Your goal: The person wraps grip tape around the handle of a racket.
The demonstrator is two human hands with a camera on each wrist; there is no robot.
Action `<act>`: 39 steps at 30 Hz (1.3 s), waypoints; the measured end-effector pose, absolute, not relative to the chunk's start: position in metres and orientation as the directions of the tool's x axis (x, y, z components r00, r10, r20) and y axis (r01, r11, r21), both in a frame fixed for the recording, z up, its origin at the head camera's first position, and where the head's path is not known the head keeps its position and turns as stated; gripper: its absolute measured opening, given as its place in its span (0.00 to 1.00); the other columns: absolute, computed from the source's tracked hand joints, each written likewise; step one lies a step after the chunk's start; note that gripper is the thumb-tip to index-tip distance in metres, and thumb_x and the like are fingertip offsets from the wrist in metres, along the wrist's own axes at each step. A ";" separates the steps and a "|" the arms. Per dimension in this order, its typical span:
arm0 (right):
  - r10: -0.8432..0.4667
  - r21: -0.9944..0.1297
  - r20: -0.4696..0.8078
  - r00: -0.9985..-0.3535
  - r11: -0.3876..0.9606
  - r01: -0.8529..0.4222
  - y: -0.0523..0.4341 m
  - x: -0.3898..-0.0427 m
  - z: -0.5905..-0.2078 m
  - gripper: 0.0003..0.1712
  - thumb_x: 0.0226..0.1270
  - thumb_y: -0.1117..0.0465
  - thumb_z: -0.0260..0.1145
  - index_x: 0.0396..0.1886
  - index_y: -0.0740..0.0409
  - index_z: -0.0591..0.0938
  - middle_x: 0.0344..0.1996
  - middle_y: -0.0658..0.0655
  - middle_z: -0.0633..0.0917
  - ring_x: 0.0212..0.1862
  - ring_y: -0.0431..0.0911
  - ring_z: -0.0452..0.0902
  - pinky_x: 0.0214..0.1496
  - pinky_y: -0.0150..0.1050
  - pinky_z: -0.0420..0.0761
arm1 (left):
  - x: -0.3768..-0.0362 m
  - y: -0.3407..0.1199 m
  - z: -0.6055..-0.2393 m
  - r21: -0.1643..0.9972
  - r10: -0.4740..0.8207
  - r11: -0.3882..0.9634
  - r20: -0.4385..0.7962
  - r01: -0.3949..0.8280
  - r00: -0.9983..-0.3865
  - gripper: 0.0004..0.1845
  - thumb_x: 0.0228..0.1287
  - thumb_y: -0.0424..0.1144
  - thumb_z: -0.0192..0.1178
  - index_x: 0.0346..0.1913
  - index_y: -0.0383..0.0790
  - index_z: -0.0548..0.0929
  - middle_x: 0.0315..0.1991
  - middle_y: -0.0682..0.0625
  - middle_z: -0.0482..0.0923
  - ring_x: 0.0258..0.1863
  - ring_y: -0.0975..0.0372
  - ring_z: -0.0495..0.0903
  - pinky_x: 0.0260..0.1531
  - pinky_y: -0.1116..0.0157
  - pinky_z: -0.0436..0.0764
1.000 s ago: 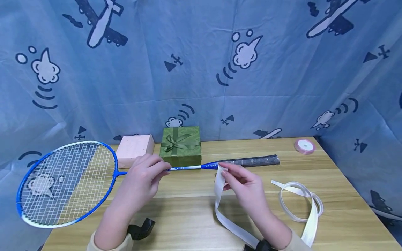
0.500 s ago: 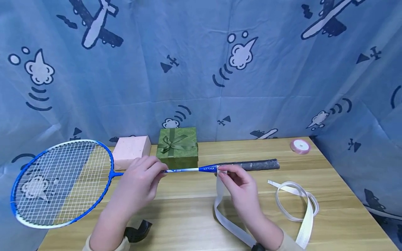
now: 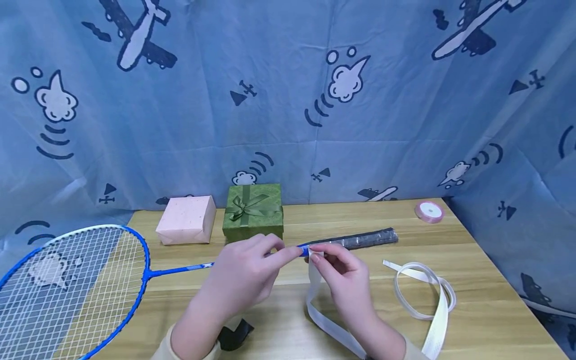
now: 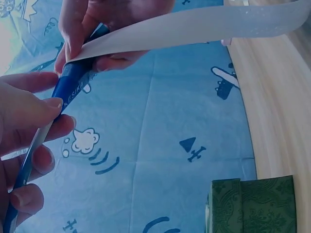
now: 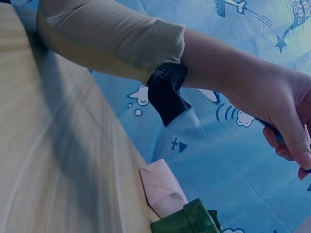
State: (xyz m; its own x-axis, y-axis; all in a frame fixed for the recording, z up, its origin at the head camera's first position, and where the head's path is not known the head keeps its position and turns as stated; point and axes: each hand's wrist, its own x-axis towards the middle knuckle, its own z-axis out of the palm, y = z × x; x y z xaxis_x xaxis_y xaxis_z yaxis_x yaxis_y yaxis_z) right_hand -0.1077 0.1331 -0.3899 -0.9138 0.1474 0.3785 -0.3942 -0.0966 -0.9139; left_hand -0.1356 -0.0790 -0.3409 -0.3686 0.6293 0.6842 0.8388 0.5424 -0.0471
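Note:
A blue badminton racket lies across the table, its strung head [image 3: 67,290] at the left and its black handle [image 3: 369,238] pointing right. My left hand [image 3: 294,251] grips the thin shaft [image 4: 73,85] just before the blue cone. My right hand [image 3: 316,251] pinches the end of a white tape strip [image 3: 315,295] against that cone, right beside the left fingertips. In the left wrist view the tape [image 4: 194,24] runs off to the right from the pinching fingers [image 4: 107,29]. The rest of the tape loops [image 3: 432,295] on the table at the right.
A green gift box with a bow [image 3: 253,210] and a pink wrapped box [image 3: 185,219] stand at the back of the wooden table [image 3: 495,310]. A pink ribbon spool [image 3: 429,211] sits at the back right. Blue patterned cloth surrounds the table.
My left hand slid right along the shaft up to the cone, next to the right hand. The racket head swung lower and further left. The right hand keeps the tape end on the cone.

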 end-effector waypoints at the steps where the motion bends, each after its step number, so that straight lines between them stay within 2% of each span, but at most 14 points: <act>1: 0.151 -0.911 0.384 -0.911 -0.101 -0.401 0.133 -0.108 -0.389 0.10 0.65 0.78 0.69 0.43 0.67 0.88 0.37 0.51 0.89 0.36 0.41 0.86 0.40 0.31 0.85 | -0.137 -0.077 -0.341 -0.065 0.632 0.535 0.692 0.842 -0.349 0.26 0.58 0.27 0.64 0.56 0.56 0.87 0.38 0.56 0.82 0.27 0.65 0.79 0.20 0.73 0.74; 5: 0.161 -0.900 0.404 -0.901 -0.104 -0.422 0.133 -0.107 -0.388 0.11 0.64 0.79 0.69 0.43 0.65 0.89 0.37 0.50 0.89 0.35 0.41 0.85 0.39 0.30 0.84 | -0.140 -0.077 -0.341 -0.075 0.638 0.523 0.695 0.849 -0.332 0.32 0.56 0.25 0.65 0.60 0.61 0.86 0.37 0.55 0.81 0.26 0.65 0.77 0.19 0.73 0.71; 9: 0.149 -0.895 0.413 -0.899 -0.115 -0.430 0.133 -0.105 -0.387 0.12 0.65 0.79 0.68 0.44 0.66 0.89 0.38 0.51 0.90 0.37 0.41 0.86 0.40 0.30 0.84 | -0.140 -0.077 -0.341 -0.056 0.661 0.513 0.662 0.857 -0.352 0.32 0.59 0.28 0.65 0.62 0.64 0.85 0.37 0.54 0.79 0.25 0.65 0.74 0.19 0.73 0.68; 13: 0.131 -0.898 0.405 -0.905 -0.130 -0.421 0.132 -0.106 -0.387 0.12 0.66 0.78 0.68 0.47 0.67 0.88 0.39 0.52 0.91 0.39 0.42 0.87 0.42 0.32 0.85 | -0.140 -0.078 -0.340 -0.063 0.666 0.538 0.643 0.841 -0.378 0.31 0.61 0.27 0.62 0.61 0.65 0.86 0.33 0.55 0.75 0.23 0.67 0.68 0.17 0.73 0.60; 18: 0.106 -0.916 0.382 -0.918 -0.089 -0.392 0.130 -0.102 -0.391 0.22 0.67 0.77 0.67 0.60 0.65 0.84 0.37 0.51 0.91 0.36 0.42 0.89 0.43 0.32 0.86 | -0.140 -0.081 -0.340 -0.073 0.657 0.564 0.643 0.822 -0.394 0.32 0.58 0.24 0.63 0.57 0.65 0.87 0.30 0.57 0.72 0.20 0.68 0.63 0.17 0.75 0.53; 23: 0.076 -0.890 0.448 -0.891 -0.053 -0.453 0.127 -0.099 -0.394 0.30 0.67 0.79 0.66 0.68 0.65 0.78 0.31 0.50 0.91 0.37 0.42 0.90 0.47 0.31 0.84 | -0.139 -0.086 -0.339 -0.049 0.647 0.583 0.631 0.811 -0.428 0.32 0.57 0.23 0.62 0.59 0.63 0.86 0.30 0.57 0.72 0.20 0.68 0.62 0.17 0.76 0.52; 25: 0.072 -0.866 0.486 -0.871 -0.095 -0.491 0.124 -0.098 -0.397 0.31 0.65 0.82 0.64 0.68 0.67 0.74 0.32 0.51 0.90 0.38 0.42 0.89 0.45 0.31 0.83 | -0.138 -0.087 -0.339 -0.040 0.644 0.591 0.625 0.806 -0.441 0.32 0.58 0.24 0.62 0.59 0.63 0.86 0.30 0.57 0.73 0.20 0.68 0.62 0.17 0.76 0.52; 27: 0.072 -0.842 0.514 -0.855 -0.146 -0.519 0.122 -0.096 -0.401 0.29 0.64 0.84 0.63 0.63 0.70 0.68 0.34 0.50 0.90 0.39 0.43 0.89 0.45 0.33 0.84 | -0.138 -0.088 -0.338 -0.036 0.641 0.594 0.625 0.804 -0.445 0.31 0.59 0.25 0.62 0.59 0.63 0.86 0.30 0.57 0.73 0.20 0.68 0.63 0.16 0.76 0.53; 31: 0.079 -0.863 0.457 -0.886 -0.202 -0.464 0.119 -0.097 -0.407 0.23 0.65 0.83 0.63 0.52 0.68 0.64 0.33 0.49 0.90 0.37 0.43 0.88 0.44 0.34 0.85 | -0.137 -0.089 -0.337 -0.017 0.635 0.588 0.629 0.809 -0.449 0.31 0.59 0.25 0.62 0.59 0.62 0.85 0.31 0.58 0.73 0.20 0.68 0.62 0.16 0.76 0.53; 35: -0.010 -0.903 0.327 -0.945 -0.297 -0.310 0.124 -0.108 -0.407 0.25 0.67 0.79 0.65 0.60 0.62 0.71 0.36 0.50 0.91 0.35 0.42 0.88 0.42 0.35 0.86 | -0.136 -0.091 -0.336 0.022 0.645 0.558 0.617 0.829 -0.451 0.30 0.60 0.25 0.64 0.59 0.61 0.85 0.31 0.58 0.72 0.19 0.70 0.60 0.16 0.77 0.53; 39: -0.144 -0.860 0.344 -0.928 -0.445 -0.250 0.132 -0.120 -0.408 0.31 0.67 0.83 0.60 0.67 0.58 0.75 0.41 0.50 0.91 0.36 0.42 0.87 0.43 0.38 0.87 | -0.135 -0.090 -0.335 0.071 0.675 0.516 0.580 0.853 -0.457 0.29 0.61 0.26 0.66 0.60 0.59 0.84 0.31 0.59 0.70 0.19 0.71 0.59 0.17 0.78 0.55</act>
